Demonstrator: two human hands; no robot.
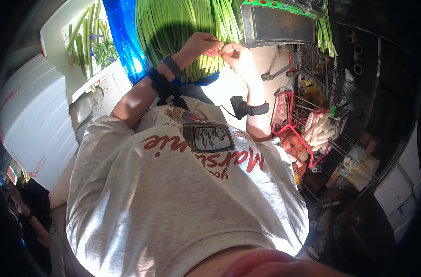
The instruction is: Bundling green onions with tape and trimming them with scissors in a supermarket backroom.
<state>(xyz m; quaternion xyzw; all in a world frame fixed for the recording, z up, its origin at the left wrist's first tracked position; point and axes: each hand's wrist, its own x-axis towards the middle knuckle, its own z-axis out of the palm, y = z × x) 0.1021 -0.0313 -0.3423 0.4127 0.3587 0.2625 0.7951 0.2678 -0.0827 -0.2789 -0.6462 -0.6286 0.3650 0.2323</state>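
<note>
While left hand (203, 45) and right hand (237, 55) meet at 12 o'clock (cannot tell whether pinching), green stalks (182, 23) lie there over blue plastic (120, 34); white box (58, 33) at 10, red-framed rack (293, 108) at 3.

A thick bundle of long green stalks (171, 41) is bordered by blue plastic (126, 44); at its near right corner, the left hand (201, 45) and right hand (237, 56) are held close together; at left, cut stems (85, 39) are contained in a white box (57, 37)
</note>
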